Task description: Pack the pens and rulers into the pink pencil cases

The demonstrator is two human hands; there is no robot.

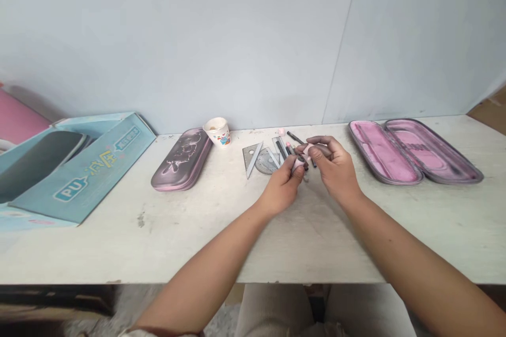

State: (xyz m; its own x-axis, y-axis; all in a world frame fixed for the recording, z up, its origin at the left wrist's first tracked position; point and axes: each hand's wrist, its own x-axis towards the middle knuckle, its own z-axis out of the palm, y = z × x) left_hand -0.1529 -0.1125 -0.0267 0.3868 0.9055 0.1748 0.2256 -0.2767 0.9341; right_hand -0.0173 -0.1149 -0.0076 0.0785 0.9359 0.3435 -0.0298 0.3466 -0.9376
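Observation:
My left hand (282, 184) and my right hand (334, 166) meet over the middle of the white table (197, 231). Both are closed on a small pink and white object (301, 157), pinched between the fingertips of each hand; I cannot make out exactly what it is. Just behind the hands lies a pile of stationery: clear rulers and a protractor (261, 160), plus dark pens (294, 138). An open pink pencil case (411, 150) lies flat to the right of my right hand.
A closed purple pencil case (182, 160) lies left of the stationery, with a small paper cup (217, 131) behind it. An open light blue cardboard box (75, 168) fills the table's left end. A pale wall stands right behind the table.

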